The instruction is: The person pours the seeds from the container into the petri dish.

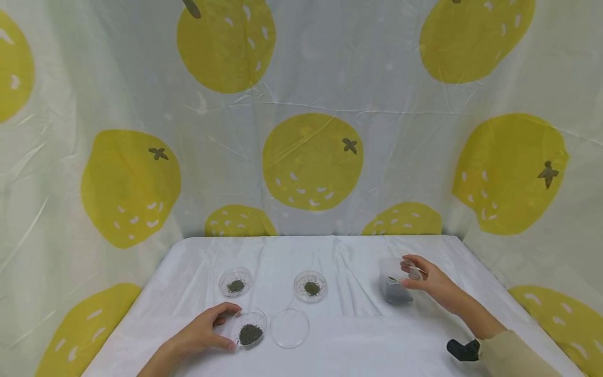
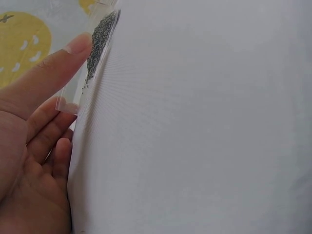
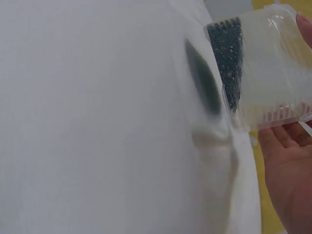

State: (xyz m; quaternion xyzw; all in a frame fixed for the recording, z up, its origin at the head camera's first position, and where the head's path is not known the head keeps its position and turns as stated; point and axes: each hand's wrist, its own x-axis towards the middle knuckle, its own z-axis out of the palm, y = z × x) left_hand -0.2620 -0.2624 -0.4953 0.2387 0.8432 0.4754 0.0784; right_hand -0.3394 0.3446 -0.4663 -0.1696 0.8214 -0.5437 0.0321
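My left hand (image 1: 204, 330) holds the near left petri dish (image 1: 250, 335), which has a pile of dark green crumbs in it. In the left wrist view the thumb (image 2: 58, 68) lies along that dish's side, with the fingers across from it. On the right, my right hand (image 1: 435, 283) grips a clear plastic container (image 1: 394, 285) near its top. Dark granules (image 3: 228, 61) cover the container's bottom in the right wrist view. Something clear and curved shows at the right fingertips in the head view; whether it is the container's rim or a separate piece I cannot tell.
Two more petri dishes with green crumbs stand farther back, one at left (image 1: 235, 283) and one at centre (image 1: 310, 287). A clear round lid or dish (image 1: 289, 328) lies just right of the held dish. White cloth (image 1: 358, 340) covers the table; a fruit-print curtain hangs behind.
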